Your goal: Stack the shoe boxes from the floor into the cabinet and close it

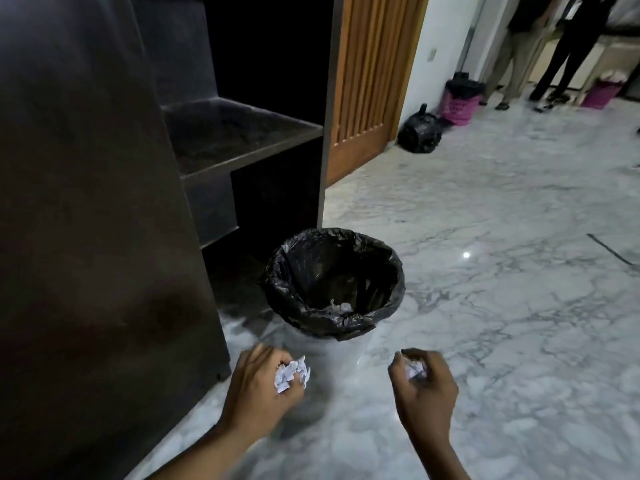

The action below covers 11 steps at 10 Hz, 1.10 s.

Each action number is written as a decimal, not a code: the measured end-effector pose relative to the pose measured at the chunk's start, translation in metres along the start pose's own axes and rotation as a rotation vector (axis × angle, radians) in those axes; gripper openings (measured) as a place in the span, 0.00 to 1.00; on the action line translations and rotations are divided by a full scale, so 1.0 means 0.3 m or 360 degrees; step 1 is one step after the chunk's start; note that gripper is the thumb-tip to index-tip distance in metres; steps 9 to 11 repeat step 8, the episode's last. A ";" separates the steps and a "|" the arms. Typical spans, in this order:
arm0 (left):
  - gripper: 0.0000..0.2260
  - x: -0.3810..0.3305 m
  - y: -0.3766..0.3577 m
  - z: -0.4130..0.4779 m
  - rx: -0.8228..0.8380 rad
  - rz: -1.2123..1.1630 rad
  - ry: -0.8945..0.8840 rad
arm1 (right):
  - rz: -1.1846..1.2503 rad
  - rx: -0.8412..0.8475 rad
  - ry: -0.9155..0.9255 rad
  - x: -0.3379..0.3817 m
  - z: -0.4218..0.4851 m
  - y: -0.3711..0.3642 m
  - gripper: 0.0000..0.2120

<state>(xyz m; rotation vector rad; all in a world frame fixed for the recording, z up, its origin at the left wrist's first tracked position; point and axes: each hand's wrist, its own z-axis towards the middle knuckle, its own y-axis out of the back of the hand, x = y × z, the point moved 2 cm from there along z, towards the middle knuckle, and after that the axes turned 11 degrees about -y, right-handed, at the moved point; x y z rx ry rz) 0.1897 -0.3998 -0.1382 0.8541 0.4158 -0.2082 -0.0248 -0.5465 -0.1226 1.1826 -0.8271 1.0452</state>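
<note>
Marble floor (485, 323), dark open cabinet (242, 140) at left | bin (332, 282) lined with black bag beside cabinet's base | left hand (263, 386) clenched on crumpled paper (292, 374) | right hand (426, 389) clenched on paper wad (415, 368), both palm-down just short of the bin | shoe boxes unseen; no legible writing

bin (332, 285) blocks cabinet (242, 140) btm, floor (502, 306) open

Grey-veined marble floor (485, 209), slatted wooden door (367, 81), white wall (446, 36)
</note>
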 end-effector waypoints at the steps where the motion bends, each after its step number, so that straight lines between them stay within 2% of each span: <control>1: 0.07 -0.071 0.131 0.192 -0.0134 0.0099 -0.0123 | 0.0005 0.0076 0.0179 0.237 0.116 0.016 0.10; 2: 0.10 -0.123 0.236 0.386 -0.0113 0.0221 -0.0245 | 0.0005 0.0210 0.0223 0.444 0.209 -0.021 0.08; 3: 0.14 -0.156 0.280 0.550 0.0166 0.0354 -0.0348 | 0.0047 0.0334 0.0108 0.575 0.287 -0.090 0.10; 4: 0.14 -0.173 0.256 0.642 0.0295 0.0398 -0.0334 | -0.0026 0.0424 -0.0058 0.594 0.352 -0.183 0.15; 5: 0.15 -0.157 0.188 0.649 0.0343 0.0374 -0.0134 | -0.0116 0.0526 -0.0256 0.532 0.389 -0.268 0.16; 6: 0.18 -0.092 0.102 0.624 0.0465 0.0367 -0.0001 | -0.0178 0.0631 -0.0328 0.449 0.424 -0.338 0.18; 7: 0.17 -0.028 0.048 0.603 0.0513 0.0226 0.0067 | -0.0178 0.0734 -0.0339 0.398 0.450 -0.373 0.22; 8: 0.20 0.013 0.018 0.603 0.0505 0.0000 0.0160 | -0.0214 0.0789 -0.0168 0.390 0.456 -0.374 0.25; 11: 0.20 0.013 0.018 0.603 0.0505 0.0000 0.0160 | -0.0214 0.0789 -0.0168 0.390 0.456 -0.374 0.25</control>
